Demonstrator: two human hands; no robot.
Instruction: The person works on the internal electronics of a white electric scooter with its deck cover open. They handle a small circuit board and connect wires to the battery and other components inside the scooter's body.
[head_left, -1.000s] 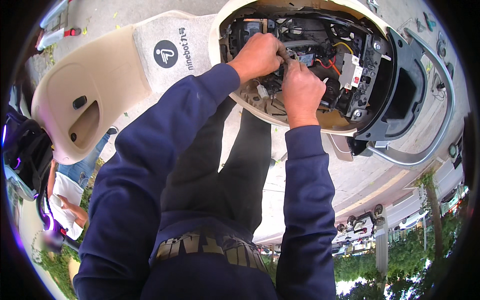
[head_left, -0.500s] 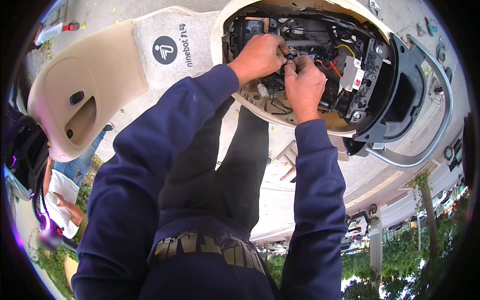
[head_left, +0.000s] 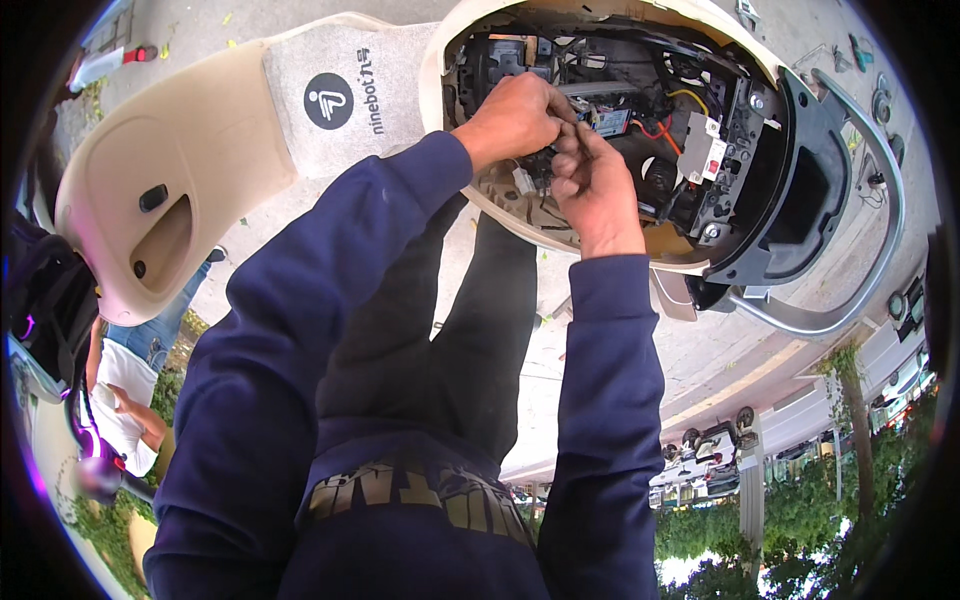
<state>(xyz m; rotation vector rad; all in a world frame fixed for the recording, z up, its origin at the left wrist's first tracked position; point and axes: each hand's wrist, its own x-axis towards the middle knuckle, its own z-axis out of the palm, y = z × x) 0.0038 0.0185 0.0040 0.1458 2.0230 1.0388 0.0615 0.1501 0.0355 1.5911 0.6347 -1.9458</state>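
Observation:
Both hands are over the opened body of a beige scooter (head_left: 432, 110), above its exposed wiring. My left hand (head_left: 518, 118) is closed, thumb and fingers pinched. Its fingertips meet those of my right hand (head_left: 598, 190), which is turned with its fingers curled inward. Whatever the two hold between them is too small and hidden to name. Just right of the fingertips lies a small module with a light label (head_left: 610, 122). Orange-red wires (head_left: 662, 132) and a yellow wire (head_left: 692, 95) run toward a grey-white box with a red switch (head_left: 704, 150). A white connector (head_left: 524, 180) sits below my left wrist.
A silver grab rail (head_left: 893, 215) curves round the scooter's right end. The beige front panel (head_left: 110, 190) extends left. Tools (head_left: 860, 52) lie on the ground at upper right. A seated person in a white shirt (head_left: 125, 385) is at lower left, beyond the handlebar.
My right hand has moved slightly left and down and rolled over, so its curled fingers now show. The labelled module has come into clearer view. My left hand has barely shifted.

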